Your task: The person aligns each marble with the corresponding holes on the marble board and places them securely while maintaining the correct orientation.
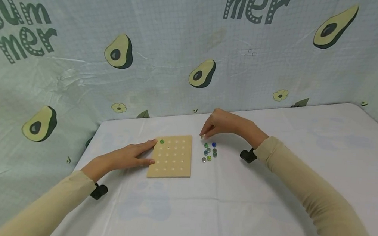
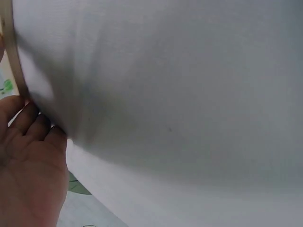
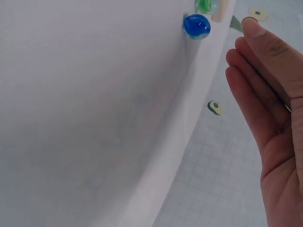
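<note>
A square wooden board (image 1: pixel 178 162) with rows of shallow dimples lies on the table; one green marble (image 1: pixel 162 141) sits in its far left dimple. Along the board's left edge my left hand (image 1: pixel 128 157) rests, fingertips and thumb spread and touching it. My right hand (image 1: pixel 221 122) pinches a small pale marble (image 1: pixel 202 137) just beyond the board's right side; the right wrist view does not show that marble. Below this hand several loose glass marbles (image 1: pixel 214 154) lie in a cluster, among them a blue marble (image 3: pixel 197 26) and a yellow-green marble (image 1: pixel 209 158).
A white cloth (image 1: pixel 187 215) with faint folds covers the table. Behind it hangs a pale curtain (image 1: pixel 163 25) printed with avocados and lettering. Black wrist devices (image 1: pixel 99 191) are worn at both cuffs.
</note>
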Demonstrator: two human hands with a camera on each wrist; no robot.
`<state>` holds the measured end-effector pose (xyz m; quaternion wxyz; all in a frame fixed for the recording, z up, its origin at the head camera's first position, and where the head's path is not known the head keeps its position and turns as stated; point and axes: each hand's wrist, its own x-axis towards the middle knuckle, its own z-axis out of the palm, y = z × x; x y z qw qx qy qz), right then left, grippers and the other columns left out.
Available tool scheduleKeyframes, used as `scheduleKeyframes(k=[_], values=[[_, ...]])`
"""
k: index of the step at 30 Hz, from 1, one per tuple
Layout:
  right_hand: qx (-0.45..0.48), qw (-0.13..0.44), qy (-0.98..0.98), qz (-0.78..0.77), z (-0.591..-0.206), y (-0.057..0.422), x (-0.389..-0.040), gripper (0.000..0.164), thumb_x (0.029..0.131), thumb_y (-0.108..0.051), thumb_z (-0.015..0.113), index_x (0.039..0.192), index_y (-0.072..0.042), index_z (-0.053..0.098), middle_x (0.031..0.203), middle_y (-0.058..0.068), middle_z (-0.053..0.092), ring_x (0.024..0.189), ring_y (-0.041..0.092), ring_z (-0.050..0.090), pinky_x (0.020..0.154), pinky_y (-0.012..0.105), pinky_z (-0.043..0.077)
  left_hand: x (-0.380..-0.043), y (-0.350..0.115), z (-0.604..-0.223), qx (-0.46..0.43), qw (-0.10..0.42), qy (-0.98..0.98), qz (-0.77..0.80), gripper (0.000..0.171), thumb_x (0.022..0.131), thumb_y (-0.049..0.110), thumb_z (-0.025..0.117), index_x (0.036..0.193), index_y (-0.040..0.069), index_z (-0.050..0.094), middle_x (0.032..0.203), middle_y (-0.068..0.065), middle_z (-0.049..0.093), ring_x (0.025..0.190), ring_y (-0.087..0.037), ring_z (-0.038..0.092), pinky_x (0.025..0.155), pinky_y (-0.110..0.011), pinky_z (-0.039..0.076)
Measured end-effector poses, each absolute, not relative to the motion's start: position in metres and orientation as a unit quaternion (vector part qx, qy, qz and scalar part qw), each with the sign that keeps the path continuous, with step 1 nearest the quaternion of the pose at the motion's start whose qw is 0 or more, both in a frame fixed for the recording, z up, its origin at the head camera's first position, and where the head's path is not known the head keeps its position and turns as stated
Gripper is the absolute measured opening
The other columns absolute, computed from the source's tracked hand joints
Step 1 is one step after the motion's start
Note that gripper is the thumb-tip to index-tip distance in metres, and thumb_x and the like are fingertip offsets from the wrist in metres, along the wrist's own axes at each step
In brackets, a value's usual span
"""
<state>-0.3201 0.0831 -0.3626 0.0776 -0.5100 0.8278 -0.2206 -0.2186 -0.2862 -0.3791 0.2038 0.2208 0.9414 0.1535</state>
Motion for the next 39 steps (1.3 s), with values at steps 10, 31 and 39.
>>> scheduleKeyframes(k=[10, 31, 39], values=[[-0.515, 0.072, 0.819, -0.243, -0.363, 0.065, -0.317, 0.017, 0.088, -0.018, 0.082, 0.104, -0.012, 0.083, 0.098, -0.004, 0.079, 0.088, 0.003, 0.073, 0.076, 0.022, 0.058, -0.216, -0.281, -0.372, 0.207, 0.212, 0.942, 0.158, 0.088, 0.098, 0.053, 0.062, 0.163, 0.007, 0.023, 0.165, -0.019, 0.028, 0.15, -0.042, 0.027, 0.117, -0.061, 0.028], [-0.534, 0.058, 0.791, -0.293, -0.364, 0.024, -0.315, 0.016, 0.09, -0.02, 0.08, 0.103, -0.011, 0.083, 0.099, -0.002, 0.079, 0.088, 0.002, 0.073, 0.078, 0.019, 0.057, -0.222, -0.279, -0.374, 0.191, 0.178, 0.95, 0.171, 0.067, 0.105, 0.044, 0.056, 0.159, 0.012, 0.035, 0.161, -0.014, 0.038, 0.147, -0.037, 0.036, 0.115, -0.056, 0.036], [-0.532, 0.052, 0.794, -0.29, -0.369, 0.014, -0.314, 0.019, 0.09, -0.024, 0.079, 0.104, -0.011, 0.083, 0.1, -0.002, 0.079, 0.088, 0.001, 0.073, 0.075, 0.018, 0.056, -0.224, -0.282, -0.373, 0.193, 0.187, 0.948, 0.17, 0.074, 0.101, 0.05, 0.06, 0.16, 0.015, 0.034, 0.16, -0.014, 0.038, 0.147, -0.039, 0.036, 0.115, -0.058, 0.035]])
